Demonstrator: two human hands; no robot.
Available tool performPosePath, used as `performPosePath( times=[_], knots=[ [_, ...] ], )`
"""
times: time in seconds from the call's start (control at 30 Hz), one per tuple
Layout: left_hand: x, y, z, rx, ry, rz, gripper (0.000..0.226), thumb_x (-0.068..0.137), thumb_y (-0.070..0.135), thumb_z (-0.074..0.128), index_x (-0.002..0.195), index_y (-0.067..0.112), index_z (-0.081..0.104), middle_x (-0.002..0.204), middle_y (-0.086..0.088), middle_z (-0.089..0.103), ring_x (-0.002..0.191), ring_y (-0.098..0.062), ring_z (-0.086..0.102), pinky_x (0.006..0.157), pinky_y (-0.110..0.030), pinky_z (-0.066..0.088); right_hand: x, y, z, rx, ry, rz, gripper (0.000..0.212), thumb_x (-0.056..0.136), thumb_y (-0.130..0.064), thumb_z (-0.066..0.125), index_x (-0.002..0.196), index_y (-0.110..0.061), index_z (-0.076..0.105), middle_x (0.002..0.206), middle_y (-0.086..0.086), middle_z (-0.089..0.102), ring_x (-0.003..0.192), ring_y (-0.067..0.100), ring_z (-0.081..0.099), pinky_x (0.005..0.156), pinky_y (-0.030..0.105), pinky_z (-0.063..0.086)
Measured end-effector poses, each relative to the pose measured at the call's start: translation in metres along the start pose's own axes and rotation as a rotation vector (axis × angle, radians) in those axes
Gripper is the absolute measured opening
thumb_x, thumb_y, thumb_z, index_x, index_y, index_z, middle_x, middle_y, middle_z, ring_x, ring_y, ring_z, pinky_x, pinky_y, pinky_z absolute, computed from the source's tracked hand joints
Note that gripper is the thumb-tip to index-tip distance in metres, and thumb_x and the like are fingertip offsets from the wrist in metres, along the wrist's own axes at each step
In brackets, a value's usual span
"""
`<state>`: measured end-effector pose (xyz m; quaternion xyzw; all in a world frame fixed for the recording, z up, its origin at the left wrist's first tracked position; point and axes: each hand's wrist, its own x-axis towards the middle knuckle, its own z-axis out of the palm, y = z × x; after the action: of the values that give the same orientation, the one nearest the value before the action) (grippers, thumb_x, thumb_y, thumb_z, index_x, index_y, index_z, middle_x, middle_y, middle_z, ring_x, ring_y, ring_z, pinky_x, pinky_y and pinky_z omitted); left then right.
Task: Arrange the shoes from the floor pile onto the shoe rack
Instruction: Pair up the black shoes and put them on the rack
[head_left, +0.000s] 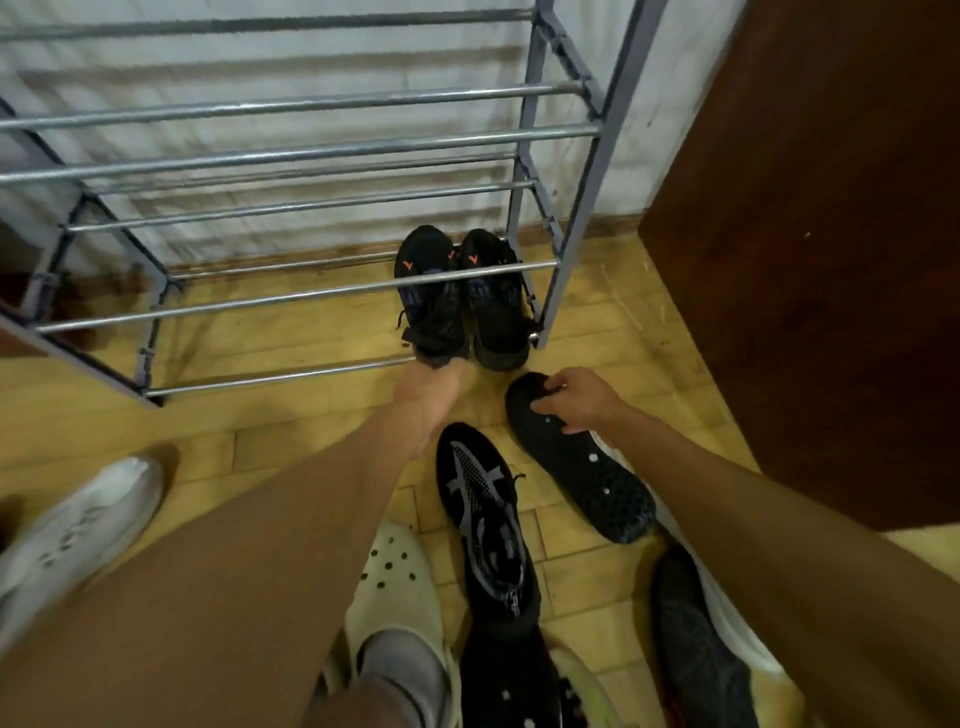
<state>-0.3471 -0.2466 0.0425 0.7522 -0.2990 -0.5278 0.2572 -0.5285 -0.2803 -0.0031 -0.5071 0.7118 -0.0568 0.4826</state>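
Shoes: left hand (434, 387) grips a black sneaker's (434, 306) heel on the rack (291, 299); right hand (582, 400) clasps an upturned shoe (597, 483)

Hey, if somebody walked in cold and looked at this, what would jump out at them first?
Probably the pair of black sneakers with orange marks, alone on the lowest tier at the right end of the otherwise bare metal shoe rack. The left hand is at the heel of the left one, while the right hand grips a black shoe turned sole-up on the yellow tiled floor.
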Motion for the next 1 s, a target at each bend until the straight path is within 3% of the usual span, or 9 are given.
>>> performPosePath(
  times=[0.13,0.23,0.3,0.43,0.57,0.67,0.8,0.9,1.0],
  knots=[
    [-0.052,-0.016,0.001,0.442,-0.135,0.12,0.057,0.086,0.052,0.047,0.128,0.013,0.05,0.116,-0.005,0.059,0.108,-0.025,0.058,0.097,-0.039,0.046,-0.049,0.022,0.003,-0.021,-0.071,-0.04,0.059,0.082,-0.018,0.074,0.135,-0.005,0.051,0.128,0.014,0.058,0.109,0.027,0.061,0.084,0.037,0.058],
    [-0.076,-0.028,-0.002,0.756,-0.287,0.259,0.038,0.088,0.049,0.047,0.095,0.016,0.063,0.091,-0.004,0.059,0.088,-0.022,0.056,0.081,-0.033,0.044,-0.079,0.039,0.015,-0.091,-0.121,-0.055,0.061,0.081,-0.022,0.075,0.136,-0.007,0.051,0.12,0.009,0.06,0.1,0.024,0.063,0.076,0.034,0.058],
    [-0.087,-0.034,-0.011,0.82,-0.399,0.251,0.026,0.09,0.044,0.049,0.084,0.02,0.055,0.089,-0.003,0.05,0.084,-0.018,0.048,0.076,-0.032,0.039,-0.095,0.048,0.026,-0.194,-0.166,-0.065,0.064,0.082,-0.029,0.073,0.138,-0.008,0.049,0.118,0.007,0.059,0.09,0.021,0.063,0.068,0.031,0.055],
    [-0.105,-0.035,-0.029,0.664,-0.423,0.21,0.014,0.093,0.029,0.051,0.089,0.018,0.045,0.092,-0.007,0.044,0.084,-0.018,0.045,0.074,-0.031,0.036,-0.104,0.066,0.055,-0.239,-0.223,-0.001,0.071,0.083,-0.041,0.07,0.136,0.001,0.047,0.136,0.017,0.053,0.103,0.029,0.065,0.076,0.037,0.059],
    [-0.112,-0.04,-0.023,0.504,-0.386,0.117,0.013,0.095,0.023,0.05,0.096,0.011,0.056,0.098,-0.013,0.059,0.09,-0.024,0.058,0.075,-0.031,0.047,-0.101,0.07,0.088,-0.093,-0.282,0.208,0.078,0.079,-0.05,0.071,0.135,-0.002,0.044,0.138,0.012,0.049,0.109,0.026,0.056,0.086,0.038,0.056],
    [-0.104,-0.054,-0.02,0.521,-0.411,0.071,0.015,0.093,0.025,0.051,0.095,0.013,0.058,0.097,-0.013,0.061,0.088,-0.024,0.06,0.078,-0.033,0.048,-0.098,0.067,0.105,-0.05,-0.302,0.275,0.063,0.081,-0.036,0.073,0.129,-0.005,0.046,0.134,0.011,0.051,0.118,0.03,0.052,0.091,0.044,0.053],
    [-0.101,-0.065,-0.032,0.542,-0.38,0.04,0.006,0.09,0.015,0.049,0.086,0.013,0.051,0.088,-0.011,0.05,0.08,-0.022,0.047,0.069,-0.032,0.039,-0.096,0.06,0.102,-0.06,-0.262,0.262,0.053,0.08,-0.014,0.076,0.124,0.002,0.05,0.13,0.016,0.055,0.114,0.036,0.057,0.076,0.047,0.06],
    [-0.109,-0.065,-0.043,0.543,-0.326,0.052,0.004,0.09,0.011,0.05,0.089,0.011,0.053,0.084,-0.01,0.05,0.081,-0.022,0.047,0.068,-0.03,0.038,-0.104,0.051,0.084,-0.082,-0.258,0.212,0.054,0.078,-0.009,0.076,0.124,0.005,0.051,0.126,0.019,0.058,0.109,0.037,0.06,0.067,0.045,0.061],
    [-0.127,-0.056,-0.05,0.569,-0.299,0.075,0.011,0.093,0.015,0.049,0.102,0.01,0.054,0.09,-0.007,0.055,0.093,-0.022,0.052,0.076,-0.03,0.041,-0.128,0.033,0.056,-0.004,-0.253,0.096,0.048,0.08,-0.009,0.075,0.122,0.005,0.056,0.118,0.019,0.064,0.102,0.035,0.065,0.072,0.047,0.061]
  ],
)
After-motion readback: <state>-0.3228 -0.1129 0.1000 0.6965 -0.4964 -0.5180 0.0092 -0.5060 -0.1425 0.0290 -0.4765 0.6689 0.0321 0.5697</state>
